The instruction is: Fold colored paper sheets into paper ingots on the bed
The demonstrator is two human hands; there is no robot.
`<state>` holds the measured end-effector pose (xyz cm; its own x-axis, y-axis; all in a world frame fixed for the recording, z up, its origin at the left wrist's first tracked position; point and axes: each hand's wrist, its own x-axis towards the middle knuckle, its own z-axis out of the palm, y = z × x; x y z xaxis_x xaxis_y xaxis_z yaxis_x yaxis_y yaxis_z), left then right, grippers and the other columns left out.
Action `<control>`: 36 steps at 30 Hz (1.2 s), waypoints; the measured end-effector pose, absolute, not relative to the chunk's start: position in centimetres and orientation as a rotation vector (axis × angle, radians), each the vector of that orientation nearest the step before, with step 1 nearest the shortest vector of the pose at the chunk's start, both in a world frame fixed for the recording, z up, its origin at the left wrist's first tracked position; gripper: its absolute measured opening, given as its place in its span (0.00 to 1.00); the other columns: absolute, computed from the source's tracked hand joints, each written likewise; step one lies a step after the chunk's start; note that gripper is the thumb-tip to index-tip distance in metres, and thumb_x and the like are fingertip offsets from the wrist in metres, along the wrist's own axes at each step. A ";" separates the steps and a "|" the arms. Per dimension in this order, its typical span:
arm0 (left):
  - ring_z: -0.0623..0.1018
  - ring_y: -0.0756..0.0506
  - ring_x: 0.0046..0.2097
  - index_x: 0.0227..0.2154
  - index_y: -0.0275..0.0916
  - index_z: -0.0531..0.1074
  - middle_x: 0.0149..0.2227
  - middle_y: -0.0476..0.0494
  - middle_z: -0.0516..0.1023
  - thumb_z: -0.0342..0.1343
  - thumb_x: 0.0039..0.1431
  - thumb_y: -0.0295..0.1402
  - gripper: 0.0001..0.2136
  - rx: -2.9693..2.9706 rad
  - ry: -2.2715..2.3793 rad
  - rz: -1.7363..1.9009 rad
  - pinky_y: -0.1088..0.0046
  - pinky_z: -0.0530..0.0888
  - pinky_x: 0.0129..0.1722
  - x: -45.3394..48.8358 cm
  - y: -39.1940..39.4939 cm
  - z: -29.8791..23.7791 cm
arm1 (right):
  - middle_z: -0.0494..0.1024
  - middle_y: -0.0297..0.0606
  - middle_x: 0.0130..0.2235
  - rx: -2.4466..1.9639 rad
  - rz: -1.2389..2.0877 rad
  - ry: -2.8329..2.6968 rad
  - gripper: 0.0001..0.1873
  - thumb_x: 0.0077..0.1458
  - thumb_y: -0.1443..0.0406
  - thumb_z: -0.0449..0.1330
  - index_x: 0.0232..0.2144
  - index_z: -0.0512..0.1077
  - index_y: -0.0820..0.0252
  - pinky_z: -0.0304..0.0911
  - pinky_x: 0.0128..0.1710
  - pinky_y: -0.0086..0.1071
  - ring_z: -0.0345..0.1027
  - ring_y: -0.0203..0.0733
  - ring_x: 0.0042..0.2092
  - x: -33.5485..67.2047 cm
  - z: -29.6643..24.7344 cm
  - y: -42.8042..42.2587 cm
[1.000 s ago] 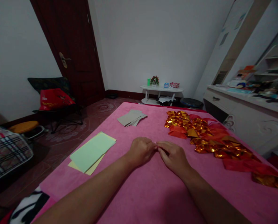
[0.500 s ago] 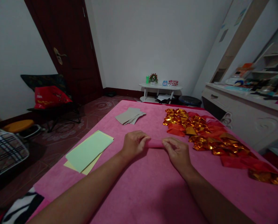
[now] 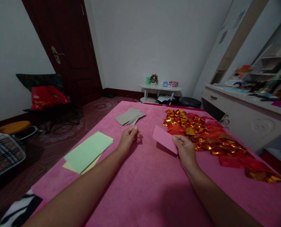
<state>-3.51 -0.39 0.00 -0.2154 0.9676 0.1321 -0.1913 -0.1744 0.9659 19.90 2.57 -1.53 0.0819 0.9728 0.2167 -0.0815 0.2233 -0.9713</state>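
Between the thumb and fingers of my right hand [image 3: 185, 149], a pink sheet of paper [image 3: 164, 138] is pinched by its right end. The sheet is tilted above the pink cloth and its left end is free. Off to its left, my left hand [image 3: 129, 137] is open with its fingers loosely bent, and I see nothing in it. That hand is nearest to a fanned stack of grey cards [image 3: 130, 117]. Green paper sheets [image 3: 89, 152] lie over yellow ones [image 3: 68, 167] to the left of my left forearm.
Crumpled gold foil [image 3: 202, 143] and red paper pieces [image 3: 235, 161] lie along the right side of the pink-covered table [image 3: 135, 195]. A cluttered dresser [image 3: 244, 110] stands at the right. Behind are a small white table [image 3: 160, 87] and a chair with a red bag [image 3: 49, 97].
My left hand has let go of the pink paper and moved a little left, away from it. My right hand still holds the sheet, now tilted and spread flat. The view has shifted slightly.
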 end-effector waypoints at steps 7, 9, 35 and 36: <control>0.72 0.53 0.23 0.25 0.31 0.74 0.22 0.45 0.74 0.61 0.47 0.49 0.20 1.304 1.023 1.206 0.78 0.67 0.25 -1.7 -1.3 0.1 | 0.70 0.27 0.18 -1.055 0.999 -1.357 0.11 0.50 0.59 0.61 0.36 0.70 0.59 0.51 0.15 0.24 0.57 0.31 0.16 18.9 -0.6 1.3; 0.73 0.51 0.22 0.23 0.32 0.72 0.21 0.44 0.75 0.62 0.46 0.47 0.19 1.246 1.037 1.173 0.76 0.67 0.25 -1.7 -1.2 -0.1 | 0.69 0.27 0.16 -1.022 1.023 -1.392 0.11 0.52 0.59 0.59 0.36 0.70 0.59 0.53 0.15 0.25 0.59 0.32 0.15 18.8 -0.3 1.0; 0.67 0.55 0.20 0.31 0.35 0.71 0.20 0.52 0.69 0.62 0.48 0.44 0.16 0.976 1.002 1.495 0.81 0.63 0.21 -2.6 -0.5 -0.2 | 0.58 0.27 0.17 -1.048 0.742 -1.579 0.17 0.49 0.59 0.61 0.15 0.63 0.59 0.50 0.20 0.26 0.53 0.32 0.21 18.7 0.3 0.5; 0.68 0.55 0.21 0.34 0.35 0.72 0.21 0.52 0.69 0.61 0.49 0.45 0.17 0.970 0.962 1.480 0.80 0.64 0.22 -2.6 -0.6 -0.2 | 0.57 0.27 0.17 -1.051 0.774 -1.570 0.18 0.49 0.58 0.61 0.15 0.63 0.59 0.50 0.20 0.26 0.53 0.32 0.21 18.7 0.3 0.6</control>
